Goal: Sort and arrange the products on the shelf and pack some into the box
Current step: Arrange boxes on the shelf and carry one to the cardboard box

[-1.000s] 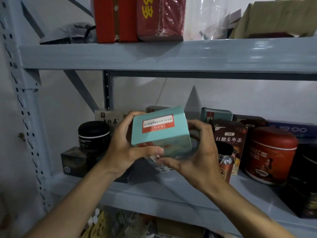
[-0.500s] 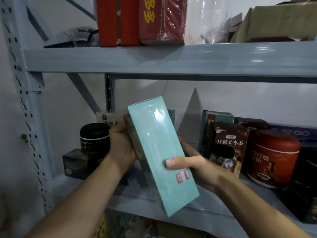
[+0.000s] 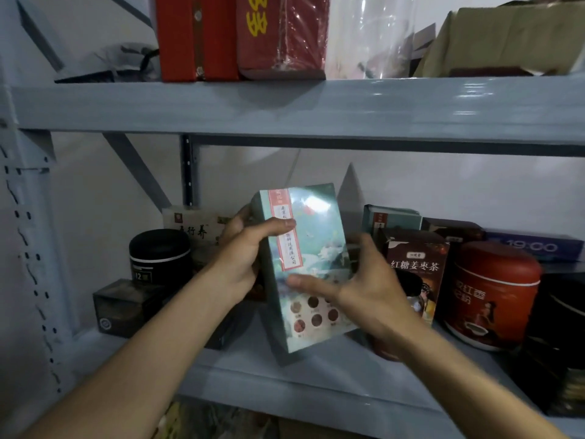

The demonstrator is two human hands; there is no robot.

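Note:
A tall teal tea box [image 3: 311, 248] with a pink label strip and round ingredient pictures stands nearly upright above the grey middle shelf [image 3: 285, 384], its printed front facing me. My left hand [image 3: 245, 258] grips its upper left edge, thumb across the front and fingers behind. On the box's right side my right hand [image 3: 361, 289] holds it, thumb on the front, fingers behind the right edge. The box's lower corner is just over the shelf board; whether it touches is unclear.
Left on the shelf stand a black jar [image 3: 160, 255], a dark box [image 3: 122, 307] and a white box [image 3: 193, 226]. Right are a brown tea carton [image 3: 416, 264], a red tin [image 3: 492, 293] and a second teal box [image 3: 392, 218]. Red boxes [image 3: 240, 36] sit on the upper shelf.
The teal box has been turned from showing its plain side to showing its printed front, and now stands more upright. My left thumb has come round onto the front.

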